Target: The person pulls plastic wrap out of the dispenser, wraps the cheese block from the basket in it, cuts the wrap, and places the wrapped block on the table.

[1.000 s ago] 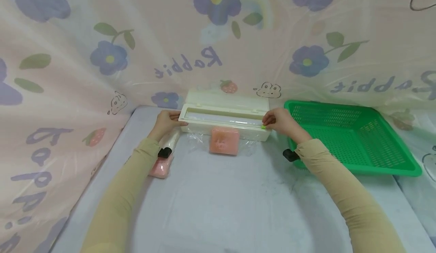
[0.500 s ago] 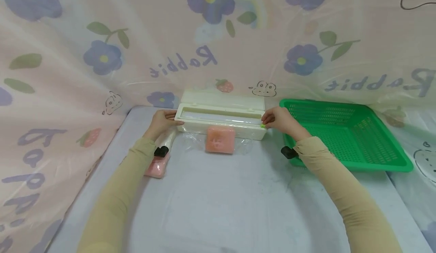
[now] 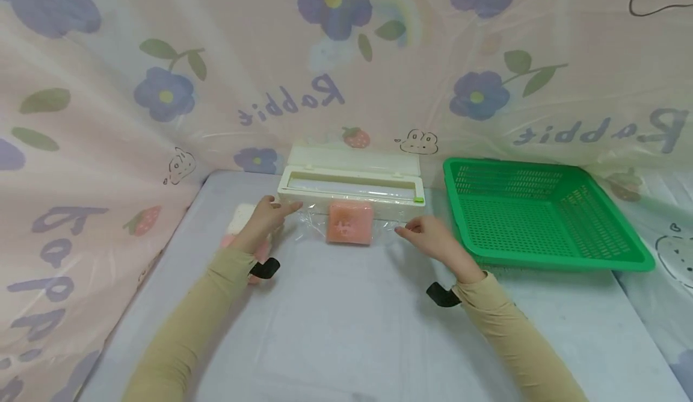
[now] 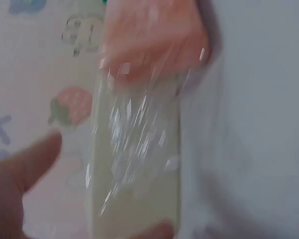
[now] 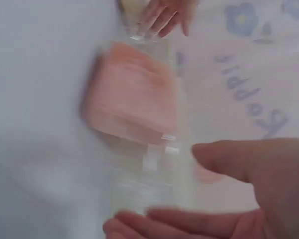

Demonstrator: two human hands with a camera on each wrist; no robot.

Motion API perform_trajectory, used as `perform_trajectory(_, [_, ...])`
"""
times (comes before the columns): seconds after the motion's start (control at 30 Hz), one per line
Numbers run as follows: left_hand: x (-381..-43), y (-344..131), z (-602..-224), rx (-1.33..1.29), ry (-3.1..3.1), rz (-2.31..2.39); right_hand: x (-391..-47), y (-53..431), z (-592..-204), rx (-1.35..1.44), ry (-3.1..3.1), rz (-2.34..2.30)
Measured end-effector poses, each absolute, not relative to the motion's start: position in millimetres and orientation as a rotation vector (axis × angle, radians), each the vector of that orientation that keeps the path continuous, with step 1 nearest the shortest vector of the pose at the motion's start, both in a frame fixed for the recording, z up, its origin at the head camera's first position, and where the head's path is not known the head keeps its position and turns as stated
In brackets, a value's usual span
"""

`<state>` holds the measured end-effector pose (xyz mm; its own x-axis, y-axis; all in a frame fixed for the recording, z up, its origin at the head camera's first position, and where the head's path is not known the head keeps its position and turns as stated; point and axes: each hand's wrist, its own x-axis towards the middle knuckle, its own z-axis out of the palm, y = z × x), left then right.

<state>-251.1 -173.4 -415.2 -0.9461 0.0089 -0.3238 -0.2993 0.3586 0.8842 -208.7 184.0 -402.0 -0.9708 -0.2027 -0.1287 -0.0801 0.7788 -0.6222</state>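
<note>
A pink block [image 3: 350,222] with a raised mark on top, perhaps soap, sits in front of the white cling film dispenser [image 3: 397,210]. Clear film [image 4: 134,129] spreads from both of its sides. My left hand [image 3: 263,222] hovers by the film's left end, thumb and finger apart in the left wrist view. On the other side my right hand [image 3: 435,242] reaches toward the film's right end, its thumb well apart from the fingers [image 5: 179,221] in the right wrist view. Whether either hand touches the film I cannot tell. The dispenser's lid [image 3: 352,156] stands raised.
A green slotted basket [image 3: 557,259] stands at the right. More pink and white blocks [image 3: 243,212] lie at the left, partly hidden under my left hand. A printed curtain [image 3: 216,47] hangs behind the table [image 3: 335,330].
Both hands have left the dispenser's ends and come nearer to me, toward the film beside the pink block. The green slider at the dispenser's right end is now uncovered. Dispenser and block stay put.
</note>
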Motion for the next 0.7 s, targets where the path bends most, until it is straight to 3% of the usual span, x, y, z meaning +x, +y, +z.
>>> perform_trajectory(0.3, [-240,-144,-443,-0.207,2.390,1.716,-225,172,-465,0.099,2.380,-1.746])
perform_trajectory(0.47, [-242,-139,-452,-0.178,2.354,1.816,-234,164,-475,0.068,2.161,-2.027])
perform_trajectory(0.7, [-247,-134,-461,-0.230,1.886,2.187,-241,157,-477,0.231,2.213,-2.089])
